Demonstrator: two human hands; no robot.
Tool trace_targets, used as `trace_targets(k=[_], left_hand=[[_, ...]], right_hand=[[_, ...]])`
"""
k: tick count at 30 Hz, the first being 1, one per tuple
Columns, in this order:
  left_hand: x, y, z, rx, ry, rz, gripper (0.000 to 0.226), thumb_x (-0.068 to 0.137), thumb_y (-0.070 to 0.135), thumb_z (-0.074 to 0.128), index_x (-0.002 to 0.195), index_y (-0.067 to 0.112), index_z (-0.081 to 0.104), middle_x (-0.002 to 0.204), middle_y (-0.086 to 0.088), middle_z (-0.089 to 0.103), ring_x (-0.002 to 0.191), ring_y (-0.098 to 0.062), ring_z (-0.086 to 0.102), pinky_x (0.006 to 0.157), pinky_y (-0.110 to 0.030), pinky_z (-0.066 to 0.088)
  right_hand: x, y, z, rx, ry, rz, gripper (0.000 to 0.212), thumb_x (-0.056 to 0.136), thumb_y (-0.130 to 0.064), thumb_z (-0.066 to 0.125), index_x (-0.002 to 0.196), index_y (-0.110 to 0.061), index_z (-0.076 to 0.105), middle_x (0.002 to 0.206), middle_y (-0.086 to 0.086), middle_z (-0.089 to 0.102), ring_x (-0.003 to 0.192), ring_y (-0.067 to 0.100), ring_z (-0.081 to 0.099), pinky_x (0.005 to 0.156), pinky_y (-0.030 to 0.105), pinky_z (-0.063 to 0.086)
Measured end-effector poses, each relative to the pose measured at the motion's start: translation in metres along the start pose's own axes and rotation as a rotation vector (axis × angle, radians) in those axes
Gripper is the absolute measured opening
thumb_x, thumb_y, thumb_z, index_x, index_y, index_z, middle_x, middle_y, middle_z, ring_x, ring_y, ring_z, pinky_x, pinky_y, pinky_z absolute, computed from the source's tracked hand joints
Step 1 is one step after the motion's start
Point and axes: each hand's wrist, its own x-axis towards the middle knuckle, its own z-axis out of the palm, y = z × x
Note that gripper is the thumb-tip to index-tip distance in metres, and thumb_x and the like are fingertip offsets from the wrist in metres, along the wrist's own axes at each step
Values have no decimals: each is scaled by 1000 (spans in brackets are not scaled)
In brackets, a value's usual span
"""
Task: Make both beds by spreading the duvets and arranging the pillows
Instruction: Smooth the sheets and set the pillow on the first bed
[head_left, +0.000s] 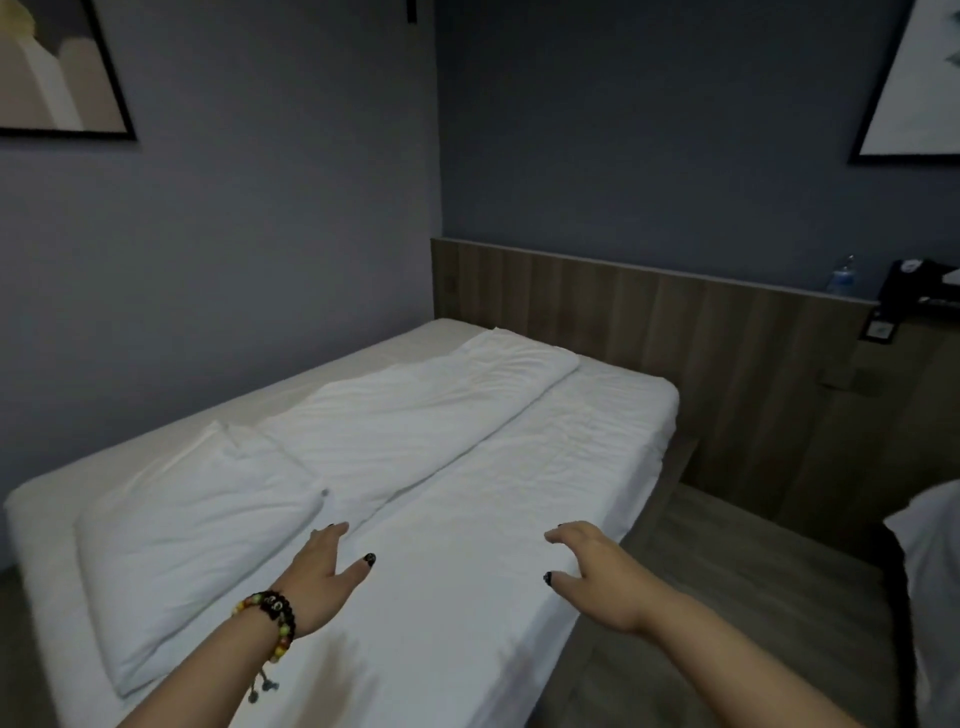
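Head view: we saw the left hand (324, 564) and right hand (587, 558) reaching out over the bed (597, 410), fingers relaxed, grasping nothing. We noted the duvet (415, 410) folded lengthwise down its middle, the pillow (192, 530) beside our left hand.

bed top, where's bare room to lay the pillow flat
Bare mattress runs along the wall side, beside the folded duvet, up to the wooden headboard. The near end is crowded: pillow, left hand, right hand.
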Motion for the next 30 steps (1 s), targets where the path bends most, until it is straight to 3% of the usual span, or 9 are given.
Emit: trace_targets(k=[8, 16, 19, 23, 26, 30], left_hand=[[45, 21, 29, 32, 14, -61, 64, 98, 46, 40, 151, 18, 16, 160, 0, 7, 148, -16, 2, 119, -32, 12], [139, -37, 35, -174, 100, -234, 61, 97, 43, 45, 149, 20, 21, 158, 0, 17, 145, -17, 19, 116, -30, 21], [189, -52, 35, -278, 152, -318, 59, 96, 40, 48, 147, 18, 26, 156, -2, 23, 142, -19, 26, 113, -31, 25], [239, -61, 28, -385, 240, -386, 63, 94, 32, 57, 147, 12, 29, 153, -6, 30, 137, -22, 33, 112, -34, 28], [265, -66, 11, -422, 291, -368, 69, 92, 27, 60, 148, 10, 25, 151, -3, 29, 139, -23, 30, 112, -32, 26], [282, -89, -16, -477, 388, -450, 81, 89, 24, 64, 150, 6, 13, 157, -8, 18, 143, -23, 23, 115, -32, 22]], right_hand=[[87, 28, -14, -75, -100, -160, 58, 98, -37, 46, 151, -23, 25, 159, -4, 17, 146, 11, 15, 118, 26, 18], [222, 25, -12, -224, -378, -199, 66, 97, -44, 46, 153, -24, 17, 162, -1, 4, 149, 15, 4, 119, 32, 13], [283, 29, -29, -290, -468, -159, 67, 97, -45, 46, 153, -23, 17, 162, 2, 3, 149, 19, 7, 119, 33, 14], [362, 25, -48, -297, -426, -141, 64, 97, -44, 47, 152, -23, 21, 160, -1, 11, 146, 16, 17, 117, 27, 18], [412, 6, -43, -240, -428, -147, 61, 96, -44, 49, 149, -25, 28, 156, -4, 21, 139, 14, 32, 110, 23, 28], [470, -32, -19, -254, -492, -214, 60, 96, -42, 50, 149, -22, 29, 155, -1, 24, 140, 15, 31, 110, 23, 27]])
